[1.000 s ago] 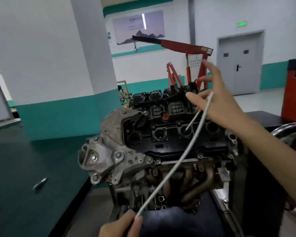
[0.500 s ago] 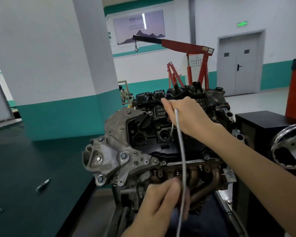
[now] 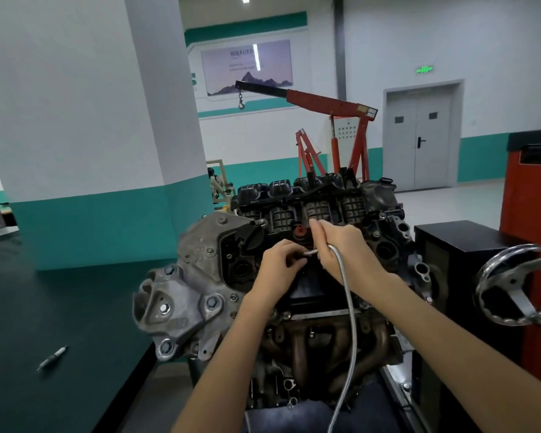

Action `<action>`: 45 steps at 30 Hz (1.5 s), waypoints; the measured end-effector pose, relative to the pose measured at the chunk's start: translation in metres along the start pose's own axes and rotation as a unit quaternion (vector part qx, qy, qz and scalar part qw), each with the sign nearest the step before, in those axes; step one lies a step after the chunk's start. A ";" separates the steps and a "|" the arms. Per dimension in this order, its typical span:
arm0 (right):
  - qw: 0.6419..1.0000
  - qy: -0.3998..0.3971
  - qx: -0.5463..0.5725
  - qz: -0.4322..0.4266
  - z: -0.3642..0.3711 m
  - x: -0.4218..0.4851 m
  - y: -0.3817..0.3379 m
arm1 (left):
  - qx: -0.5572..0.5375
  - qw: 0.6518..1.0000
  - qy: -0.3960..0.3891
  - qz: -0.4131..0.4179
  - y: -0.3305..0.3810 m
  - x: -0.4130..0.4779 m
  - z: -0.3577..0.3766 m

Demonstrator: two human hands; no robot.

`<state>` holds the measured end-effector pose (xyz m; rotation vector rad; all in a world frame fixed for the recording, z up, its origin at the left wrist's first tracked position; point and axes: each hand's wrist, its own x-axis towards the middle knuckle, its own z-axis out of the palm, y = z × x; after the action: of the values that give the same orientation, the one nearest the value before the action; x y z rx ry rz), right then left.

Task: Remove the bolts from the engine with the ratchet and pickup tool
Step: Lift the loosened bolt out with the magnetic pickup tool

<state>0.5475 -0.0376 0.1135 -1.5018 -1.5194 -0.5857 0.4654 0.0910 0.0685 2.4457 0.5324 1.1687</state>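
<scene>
At lower left, a small metal piece (image 3: 52,358) is seen on the dark worktop (image 3: 44,292). At centre, over the engine (image 3: 200,295), the pickup tool (image 3: 352,310) is pinched at its tip by the left hand (image 3: 278,267). Its shaft is clasped in the grip of the right hand (image 3: 344,248).

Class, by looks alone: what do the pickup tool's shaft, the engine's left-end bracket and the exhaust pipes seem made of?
Pickup tool shaft: bright coiled metal, likely steel; ribbed, bends freely. Bracket: dull grey cast metal, probably aluminium; rough, matte. Exhaust pipes: brown, rusty-looking steel or iron.
</scene>
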 end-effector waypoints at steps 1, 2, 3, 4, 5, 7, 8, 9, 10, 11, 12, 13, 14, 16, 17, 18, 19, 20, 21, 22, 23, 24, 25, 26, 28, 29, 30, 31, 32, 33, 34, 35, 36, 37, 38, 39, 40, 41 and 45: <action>1.000 0.005 0.006 0.001 -0.002 -0.003 0.000 | -0.002 1.000 0.007 0.014 -0.001 -0.001 0.003; 1.000 0.009 0.017 0.006 -0.004 -0.007 0.001 | 0.003 1.000 0.014 0.028 -0.001 -0.003 0.006; 0.999 0.010 0.030 0.014 -0.005 -0.010 0.002 | 0.012 0.999 0.019 0.038 0.000 -0.005 0.008; 0.999 0.010 0.044 0.024 -0.006 -0.014 0.003 | 0.021 0.998 0.025 0.049 0.000 -0.008 0.011; 0.998 0.010 0.057 0.031 -0.007 -0.018 0.003 | 0.032 0.997 0.032 0.060 0.000 -0.011 0.014; 0.997 0.014 0.073 0.035 -0.008 -0.026 0.004 | 0.064 0.993 0.055 0.084 0.001 -0.019 0.018; 0.996 0.023 0.078 0.030 -0.009 -0.029 0.003 | 0.078 0.990 0.072 0.097 0.000 -0.022 0.019; 0.996 0.034 0.083 0.020 -0.010 -0.032 0.003 | 0.083 0.986 0.094 0.106 0.000 -0.023 0.019; 0.995 0.045 0.090 0.012 -0.010 -0.033 0.003 | 0.080 0.984 0.119 0.110 -0.001 -0.024 0.018; 0.994 0.050 0.098 0.008 -0.010 -0.033 0.003 | 0.074 0.982 0.138 0.109 -0.001 -0.023 0.016; 0.993 0.051 0.103 0.006 -0.008 -0.032 0.004 | 0.069 0.981 0.146 0.105 -0.003 -0.022 0.015; 0.994 0.046 0.099 0.005 -0.006 -0.031 0.004 | 0.066 0.983 0.139 0.097 -0.005 -0.021 0.014; 0.995 0.038 0.091 0.004 -0.002 -0.031 0.004 | 0.061 0.986 0.125 0.088 -0.005 -0.022 0.015; 0.997 0.025 0.077 0.003 0.005 -0.032 0.005 | 0.077 0.990 0.101 0.067 -0.008 -0.024 0.016; 0.997 0.022 0.077 0.004 0.009 -0.031 0.006 | 0.114 0.986 0.099 0.070 -0.008 -0.023 0.015; 0.997 0.019 0.079 0.007 0.011 -0.028 0.008 | 0.156 0.980 0.099 0.080 -0.008 -0.021 0.013; 0.996 0.009 0.083 0.013 0.014 -0.024 0.009 | 0.183 0.974 0.101 0.092 -0.008 -0.018 0.011; 0.996 -0.009 0.084 0.022 0.018 -0.020 0.012 | 0.193 0.970 0.101 0.103 -0.008 -0.017 0.009; 0.996 -0.032 0.080 0.032 0.021 -0.015 0.013 | 0.191 0.970 0.102 0.112 -0.008 -0.016 0.009; 0.995 -0.054 0.074 0.045 0.026 -0.011 0.014 | 0.184 0.971 0.106 0.113 -0.007 -0.018 0.010; 0.992 -0.076 0.075 0.068 0.031 -0.008 0.014 | 0.173 0.974 0.107 0.100 -0.007 -0.020 0.011; 0.986 -0.098 0.086 0.102 0.034 -0.007 0.013 | 0.160 0.978 0.107 0.079 -0.007 -0.022 0.013; 0.977 -0.114 0.110 0.145 0.035 -0.006 0.010 | 0.148 0.981 0.111 0.059 -0.008 -0.023 0.015; 0.962 -0.120 0.148 0.197 0.034 -0.006 0.008 | 0.141 0.982 0.116 0.041 -0.009 -0.023 0.015; 0.886 -0.120 0.300 0.334 0.023 -0.014 0.002 | 0.160 0.979 0.121 0.019 -0.011 -0.019 0.015; 0.813 -0.129 0.409 0.394 0.015 -0.024 -0.003 | 0.181 0.975 0.125 0.021 -0.012 -0.016 0.015; 0.729 -0.151 0.520 0.419 0.007 -0.035 -0.009 | 0.198 0.972 0.128 0.025 -0.013 -0.013 0.016; 0.669 -0.175 0.594 0.410 0.001 -0.047 -0.015 | 0.207 0.970 0.126 0.022 -0.013 -0.011 0.017; 0.653 -0.185 0.621 0.391 -0.004 -0.058 -0.022 | 0.209 0.970 0.125 0.015 -0.012 -0.010 0.019; 0.665 -0.170 0.620 0.380 -0.006 -0.065 -0.027 | 0.207 0.970 0.126 0.003 -0.011 -0.009 0.021; 0.697 -0.133 0.596 0.375 -0.007 -0.069 -0.030 | 0.202 0.971 0.129 -0.010 -0.010 -0.010 0.024; 0.739 -0.086 0.555 0.371 -0.006 -0.069 -0.033 | 0.194 0.972 0.129 -0.023 -0.009 -0.011 0.026; 0.779 -0.048 0.509 0.363 -0.005 -0.067 -0.035 | 0.184 0.974 0.128 -0.033 -0.008 -0.012 0.027; 0.809 -0.026 0.468 0.353 -0.005 -0.063 -0.037 | 0.172 0.976 0.125 -0.043 -0.007 -0.012 0.027; 0.830 -0.019 0.439 0.344 -0.006 -0.058 -0.038 | 0.159 0.978 0.123 -0.052 -0.007 -0.012 0.026; 0.847 -0.017 0.416 0.331 -0.008 -0.055 -0.039 | 0.147 0.980 0.123 -0.061 -0.008 -0.012 0.026; 0.864 -0.017 0.395 0.313 -0.013 -0.052 -0.040 | 0.141 0.980 0.122 -0.067 -0.008 -0.012 0.025; 0.879 -0.017 0.376 0.291 -0.019 -0.050 -0.041 | 0.143 0.980 0.118 -0.069 -0.008 -0.011 0.024; 0.902 -0.015 0.362 0.233 -0.054 -0.046 -0.043 | 0.174 0.977 0.109 -0.058 -0.007 -0.007 0.025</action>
<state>0.5141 -0.1136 0.1129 -1.1992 -1.1378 0.2752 0.4798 0.0888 0.0459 2.5370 1.0066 1.4024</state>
